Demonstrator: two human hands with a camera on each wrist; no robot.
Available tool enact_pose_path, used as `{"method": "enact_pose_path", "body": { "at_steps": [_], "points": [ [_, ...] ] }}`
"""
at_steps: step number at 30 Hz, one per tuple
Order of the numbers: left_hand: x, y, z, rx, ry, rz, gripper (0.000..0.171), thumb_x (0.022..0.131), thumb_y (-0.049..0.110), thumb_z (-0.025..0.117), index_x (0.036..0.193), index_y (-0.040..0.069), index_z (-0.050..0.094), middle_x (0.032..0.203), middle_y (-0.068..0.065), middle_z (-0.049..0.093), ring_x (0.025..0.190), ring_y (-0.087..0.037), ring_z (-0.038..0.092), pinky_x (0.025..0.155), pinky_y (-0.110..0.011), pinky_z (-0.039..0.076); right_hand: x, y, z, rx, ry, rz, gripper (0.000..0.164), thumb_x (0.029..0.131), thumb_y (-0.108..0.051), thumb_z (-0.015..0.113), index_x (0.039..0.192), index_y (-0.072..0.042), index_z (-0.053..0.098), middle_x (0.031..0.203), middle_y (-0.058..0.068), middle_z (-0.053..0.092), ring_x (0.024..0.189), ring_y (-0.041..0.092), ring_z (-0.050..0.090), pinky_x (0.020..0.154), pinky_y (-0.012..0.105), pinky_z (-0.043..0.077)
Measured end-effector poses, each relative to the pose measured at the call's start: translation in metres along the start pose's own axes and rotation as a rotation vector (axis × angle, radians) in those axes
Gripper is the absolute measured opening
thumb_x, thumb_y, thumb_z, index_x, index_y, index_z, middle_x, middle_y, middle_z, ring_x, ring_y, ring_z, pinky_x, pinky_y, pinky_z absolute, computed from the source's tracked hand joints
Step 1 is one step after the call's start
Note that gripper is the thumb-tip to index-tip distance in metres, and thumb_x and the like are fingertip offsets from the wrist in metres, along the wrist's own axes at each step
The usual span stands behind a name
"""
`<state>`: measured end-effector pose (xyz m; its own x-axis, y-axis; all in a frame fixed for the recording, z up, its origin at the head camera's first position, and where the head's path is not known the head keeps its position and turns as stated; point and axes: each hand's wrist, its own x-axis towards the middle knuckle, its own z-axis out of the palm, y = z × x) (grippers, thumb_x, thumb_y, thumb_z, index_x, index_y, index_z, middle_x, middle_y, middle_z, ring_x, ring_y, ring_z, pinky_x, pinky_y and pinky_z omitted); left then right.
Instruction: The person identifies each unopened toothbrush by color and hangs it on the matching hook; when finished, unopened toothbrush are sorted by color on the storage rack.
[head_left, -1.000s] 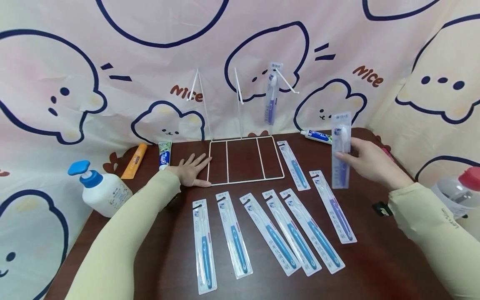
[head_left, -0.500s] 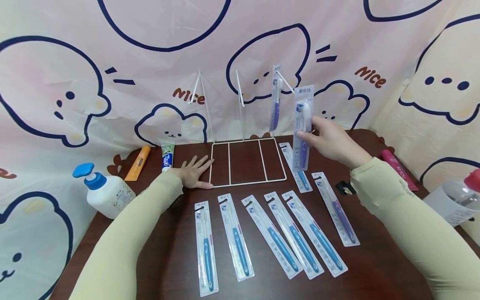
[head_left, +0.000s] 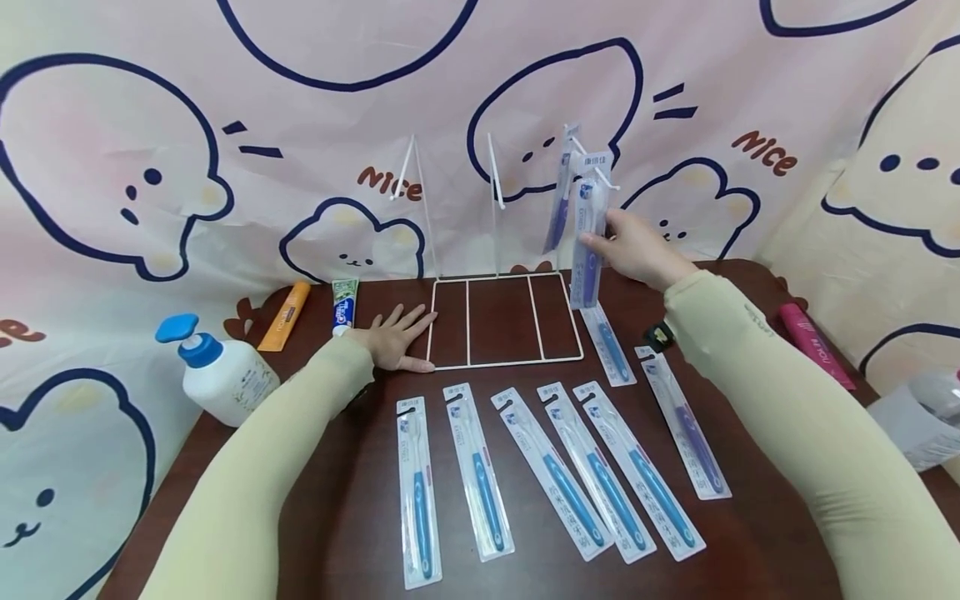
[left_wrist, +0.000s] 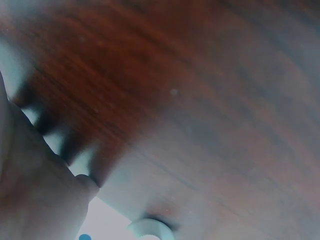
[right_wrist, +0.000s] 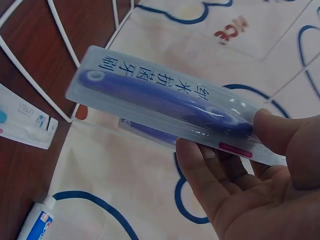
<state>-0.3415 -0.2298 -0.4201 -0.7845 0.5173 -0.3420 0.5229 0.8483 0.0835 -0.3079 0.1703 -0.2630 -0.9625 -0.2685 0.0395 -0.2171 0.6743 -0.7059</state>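
My right hand point(head_left: 637, 246) pinches a purple toothbrush in a clear blister pack point(head_left: 589, 242) between thumb and fingers. The pack is upright at the right hook of a white wire rack point(head_left: 450, 367); the hook's tip point(head_left: 609, 182) shows in front of its top. Behind it, another packed purple toothbrush point(head_left: 558, 196) hangs tilted on the same hook. In the right wrist view the held purple handle point(right_wrist: 160, 102) lies across the fingers. My left hand point(head_left: 393, 340) rests with spread fingers on the table, touching the rack's left base wire.
Several packed blue toothbrushes point(head_left: 483, 492) and a purple one point(head_left: 686, 429) lie on the table. A pump bottle point(head_left: 228, 379), an orange tube point(head_left: 285, 317) and a toothpaste tube point(head_left: 344, 304) are left. A pink tube point(head_left: 816, 346) and a clear bottle point(head_left: 922, 417) stand right.
My right hand has carried the packed purple toothbrush left and up to the rack's right hook. The pack hanging there has turned and tilted. My left hand stays at the rack's base.
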Motion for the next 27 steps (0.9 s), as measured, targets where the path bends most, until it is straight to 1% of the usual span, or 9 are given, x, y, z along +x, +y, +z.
{"method": "enact_pose_path", "body": {
  "at_steps": [2, 5, 10, 15, 19, 22, 24, 27],
  "points": [
    [0.000, 0.002, -0.001, 0.007, -0.006, -0.005, 0.103, 0.073, 0.079, 0.039, 0.148, 0.025, -0.007, 0.153, -0.006, -0.011, 0.136, -0.040, -0.007, 0.101, -0.064, 0.007, 0.011, 0.000, -0.002, 0.011, -0.015, -0.007, 0.056, 0.097, -0.034, 0.042, 0.144, -0.007, 0.027, 0.131, 0.019, 0.047, 0.112, 0.030, 0.053, 0.087, 0.042, 0.046],
    [0.000, 0.004, -0.001, 0.008, -0.007, 0.000, 0.103, 0.074, 0.079, 0.040, 0.148, 0.025, -0.007, 0.153, -0.006, -0.011, 0.135, -0.041, -0.008, 0.100, -0.064, 0.007, 0.025, 0.000, -0.005, 0.031, -0.030, -0.010, 0.055, 0.098, -0.029, 0.041, 0.143, -0.002, 0.025, 0.133, 0.022, 0.044, 0.115, 0.033, 0.050, 0.089, 0.041, 0.044],
    [-0.002, 0.010, -0.005, 0.005, 0.009, 0.020, 0.103, 0.074, 0.077, 0.042, 0.149, 0.023, -0.004, 0.153, -0.008, -0.008, 0.135, -0.042, -0.005, 0.100, -0.065, 0.008, 0.043, 0.002, -0.010, 0.072, -0.027, 0.049, 0.053, 0.099, -0.023, 0.041, 0.143, 0.001, 0.022, 0.135, 0.026, 0.039, 0.118, 0.037, 0.047, 0.089, 0.042, 0.044],
    [0.000, 0.011, -0.005, 0.023, 0.008, 0.024, 0.103, 0.075, 0.078, 0.040, 0.149, 0.022, -0.004, 0.153, -0.007, -0.008, 0.135, -0.042, -0.005, 0.100, -0.065, 0.008, 0.051, 0.004, -0.013, 0.065, -0.026, 0.113, 0.055, 0.099, -0.026, 0.040, 0.144, -0.002, 0.020, 0.135, 0.025, 0.039, 0.118, 0.037, 0.046, 0.091, 0.043, 0.042],
    [0.002, 0.009, -0.004, 0.011, 0.000, 0.019, 0.103, 0.075, 0.078, 0.041, 0.149, 0.022, -0.004, 0.153, -0.008, -0.009, 0.135, -0.041, -0.006, 0.100, -0.065, 0.007, 0.055, 0.003, -0.014, 0.037, -0.027, 0.151, 0.056, 0.099, -0.030, 0.039, 0.143, -0.003, 0.020, 0.135, 0.024, 0.040, 0.117, 0.037, 0.047, 0.094, 0.046, 0.039],
    [0.002, 0.007, -0.003, 0.005, -0.016, 0.006, 0.104, 0.074, 0.079, 0.040, 0.148, 0.023, -0.006, 0.153, -0.007, -0.010, 0.135, -0.040, -0.008, 0.101, -0.064, 0.006, 0.058, 0.003, -0.014, 0.037, -0.034, 0.177, 0.057, 0.098, -0.033, 0.039, 0.144, -0.005, 0.019, 0.136, 0.023, 0.039, 0.118, 0.037, 0.047, 0.095, 0.047, 0.038],
    [0.001, 0.005, -0.002, 0.005, -0.021, 0.001, 0.104, 0.074, 0.079, 0.039, 0.148, 0.024, -0.007, 0.153, -0.006, -0.012, 0.135, -0.040, -0.008, 0.101, -0.064, 0.006, 0.059, 0.004, -0.013, 0.045, -0.032, 0.181, 0.056, 0.098, -0.033, 0.040, 0.143, -0.005, 0.023, 0.134, 0.023, 0.040, 0.116, 0.036, 0.047, 0.094, 0.046, 0.039],
    [0.000, 0.001, -0.001, -0.005, -0.021, -0.009, 0.104, 0.073, 0.080, 0.038, 0.148, 0.025, -0.008, 0.153, -0.006, -0.012, 0.135, -0.041, -0.009, 0.101, -0.064, 0.004, 0.059, 0.009, -0.012, 0.058, -0.017, 0.164, 0.047, 0.097, -0.032, 0.044, 0.133, -0.003, 0.036, 0.128, 0.022, 0.045, 0.110, 0.035, 0.050, 0.091, 0.044, 0.042]
  ]
}}
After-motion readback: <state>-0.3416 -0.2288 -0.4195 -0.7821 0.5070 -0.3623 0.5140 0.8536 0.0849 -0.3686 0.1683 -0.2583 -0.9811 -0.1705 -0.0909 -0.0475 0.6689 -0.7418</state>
